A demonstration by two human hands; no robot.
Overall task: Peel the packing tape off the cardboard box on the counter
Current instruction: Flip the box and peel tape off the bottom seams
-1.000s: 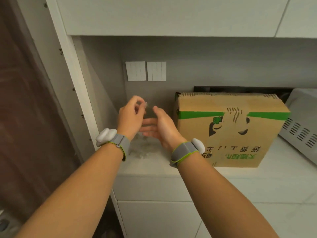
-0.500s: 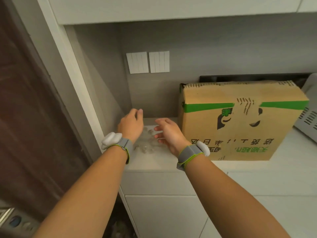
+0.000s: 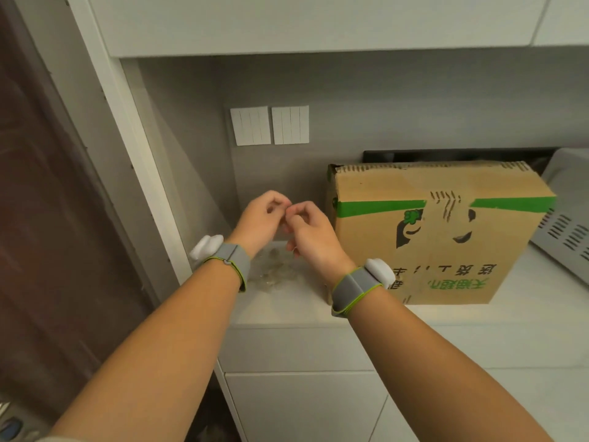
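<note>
The cardboard box [image 3: 424,260] with a green band and upside-down print stands on the white counter [image 3: 526,314]. A paler torn strip [image 3: 446,215] runs down the middle of its front. Left of the box, my left hand [image 3: 258,221] and my right hand [image 3: 310,232] meet in the air with curled fingers. Their fingertips pinch together at one spot, on a small clear tape scrap that barely shows. Below them a crumpled clump of clear tape [image 3: 274,274] lies on the counter.
Two white switch plates [image 3: 269,125] sit on the grey back wall. A white vented appliance [image 3: 570,234] stands right of the box. A tall cabinet panel [image 3: 127,154] closes the counter's left end, and upper cabinets hang overhead.
Both hands dropped to the tape clump on the counter with fingers spread, then rose again and brought their fingertips together. The box has not moved.
</note>
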